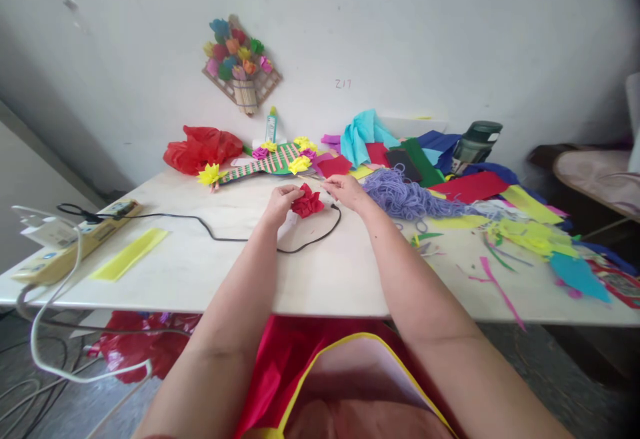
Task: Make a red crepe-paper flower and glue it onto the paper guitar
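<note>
White marble-looking table (200,272) against a plain wall, craft mess everywhere. Left hand (283,202) was pinched around a red paper flower (307,202), holding it just above the tabletop near the middle. Right hand (346,191) sat right beside the flower, fingers closed on a thin stick (313,180) (hard to make out clearly). A black cable (225,235) looped under both hands. Further out: purple yarn (405,199) to the right, a yellow paper strip (130,253) and a power strip (70,242) to the left.
</note>
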Available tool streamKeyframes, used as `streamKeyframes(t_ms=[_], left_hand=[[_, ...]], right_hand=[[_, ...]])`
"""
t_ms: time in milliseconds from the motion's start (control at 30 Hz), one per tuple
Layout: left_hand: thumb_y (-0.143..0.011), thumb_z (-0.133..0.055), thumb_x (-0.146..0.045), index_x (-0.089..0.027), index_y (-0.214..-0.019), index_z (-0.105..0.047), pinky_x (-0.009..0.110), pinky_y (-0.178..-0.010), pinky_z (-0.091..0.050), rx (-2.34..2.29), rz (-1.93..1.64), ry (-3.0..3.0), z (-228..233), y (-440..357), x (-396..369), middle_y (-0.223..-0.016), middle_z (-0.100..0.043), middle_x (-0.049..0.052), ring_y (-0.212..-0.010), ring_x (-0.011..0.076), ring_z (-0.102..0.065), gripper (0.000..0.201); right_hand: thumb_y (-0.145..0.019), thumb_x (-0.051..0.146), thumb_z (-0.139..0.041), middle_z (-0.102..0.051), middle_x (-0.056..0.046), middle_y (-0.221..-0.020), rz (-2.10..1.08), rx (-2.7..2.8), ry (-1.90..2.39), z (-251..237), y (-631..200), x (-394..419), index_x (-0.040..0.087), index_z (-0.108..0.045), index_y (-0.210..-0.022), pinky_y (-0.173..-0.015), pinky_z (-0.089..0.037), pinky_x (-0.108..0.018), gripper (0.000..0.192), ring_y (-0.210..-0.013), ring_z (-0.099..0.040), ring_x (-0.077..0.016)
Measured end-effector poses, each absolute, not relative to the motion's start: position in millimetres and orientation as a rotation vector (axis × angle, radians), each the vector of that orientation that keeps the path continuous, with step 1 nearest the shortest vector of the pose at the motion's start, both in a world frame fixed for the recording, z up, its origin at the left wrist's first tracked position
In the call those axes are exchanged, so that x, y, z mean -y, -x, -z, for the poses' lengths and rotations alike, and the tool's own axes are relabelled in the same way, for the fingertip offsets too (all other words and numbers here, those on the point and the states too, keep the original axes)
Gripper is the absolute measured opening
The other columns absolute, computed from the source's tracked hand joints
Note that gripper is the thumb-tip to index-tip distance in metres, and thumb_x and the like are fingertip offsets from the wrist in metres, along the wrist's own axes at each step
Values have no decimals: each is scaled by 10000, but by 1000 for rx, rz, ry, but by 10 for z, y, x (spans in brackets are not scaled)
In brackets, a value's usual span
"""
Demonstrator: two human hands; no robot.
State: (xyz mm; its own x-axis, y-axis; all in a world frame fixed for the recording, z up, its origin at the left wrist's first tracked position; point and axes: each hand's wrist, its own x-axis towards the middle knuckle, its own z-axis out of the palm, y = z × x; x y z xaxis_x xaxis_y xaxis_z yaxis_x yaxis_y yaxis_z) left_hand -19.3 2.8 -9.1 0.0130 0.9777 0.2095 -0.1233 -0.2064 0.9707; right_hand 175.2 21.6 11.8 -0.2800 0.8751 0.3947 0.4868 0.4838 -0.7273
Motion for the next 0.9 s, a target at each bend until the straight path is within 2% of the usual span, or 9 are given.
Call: streamKeyframes(t_ms=[100,200,333,567,767,900], left_hand=[[-560,-752,-308,-158,-527,-595,227,-441,-290,-983,-1374,-1328,100,196,-22,-481,-540,4,-434,95,-457,220],[-568,-742,-312,-157,-543,-612,231,-441,-288,-985,-1349,-1360,112,204,-26,-477,-537,6,-431,97,-457,204],[-571,-739,-310,-155,-549,-620,233,-443,-295,-980,-1332,-1384,130,211,-39,-478,-544,14,-430,101,-465,197],[-559,-741,-311,-145,-559,-648,236,-440,-310,-995,-1309,-1409,116,193,-25,-491,-570,29,-437,111,-482,190],[-537,-741,-313,-121,-650,-721,243,-472,-368,-1002,-1283,-1383,96,183,-8,-551,-633,53,-476,128,-528,224],[-539,-733,-315,-111,-687,-742,237,-476,-367,-1016,-1253,-1392,87,184,-7,-566,-647,51,-481,123,-530,252]], right_hand=[[-849,370,-610,-594,23,-593,-682,1932,1102,-95,-1739,-234,156,-738,-972,-647,-425,-258,278,-586,-527,-124],[-855,341,-604,-636,6,-643,-715,1939,1066,-80,-1732,-251,154,-737,-1043,-676,-451,-264,296,-617,-570,-128],[-846,331,-612,-683,-22,-735,-714,1965,1014,-89,-1725,-246,148,-752,-1021,-706,-452,-261,289,-694,-604,-138],[-835,378,-606,-608,26,-627,-750,2031,1005,-126,-1720,-212,145,-774,-982,-616,-394,-239,323,-619,-525,-123],[-847,283,-603,-742,-20,-865,-824,2042,943,-119,-1704,-204,182,-783,-1028,-747,-469,-259,275,-784,-627,-152],[-848,233,-618,-767,-36,-923,-807,2039,901,-97,-1694,-219,190,-786,-1032,-806,-493,-268,253,-861,-658,-162]])
